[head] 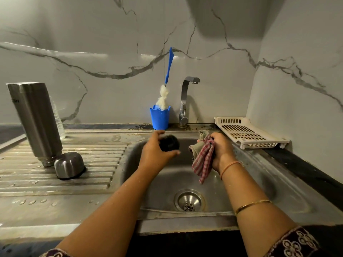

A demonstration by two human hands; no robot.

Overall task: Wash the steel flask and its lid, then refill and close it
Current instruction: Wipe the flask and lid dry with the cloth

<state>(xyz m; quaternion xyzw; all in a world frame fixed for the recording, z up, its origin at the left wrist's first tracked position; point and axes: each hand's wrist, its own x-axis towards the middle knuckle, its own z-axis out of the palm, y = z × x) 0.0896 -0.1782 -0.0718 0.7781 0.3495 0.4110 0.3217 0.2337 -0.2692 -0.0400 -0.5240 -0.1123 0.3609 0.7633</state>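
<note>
- The desk (74, 191) fills the left of the frame with its wet, ribbed drainer. The sink (259, 182) takes the centre, and the tap (187, 97) above it shows no water running.
- The flask (35, 121) stands at mid-left on the drainer, mouth down and base up. Its long axis is near upright, with the base leaning toward the upper left of the frame. We judge it stiff, light while empty, and slick with water. We would take it round the middle of the barrel with a full wrap, since the narrow neck at the bottom gives it a small footing.
- The cloth (203, 160) hangs right of centre over the sink, soft and limp.
- The cap (69, 165), a steel dome, sits rim-down just beside the flask's neck, its rounded top facing up. It looks smooth and wet, so we would hold it by the sides near the rim.
- The right hand (221, 147) has its grip bunched tight round the cloth's upper end.
- The left hand (156, 151) has its grip curled round the lid (169, 142), thumb below and fingers over the top.
- The lid, a dark round stopper, is held over the sink's far edge at centre. It is too blurred for us to tell which face is up. We judge it light, hard and slippery when wet.
</note>
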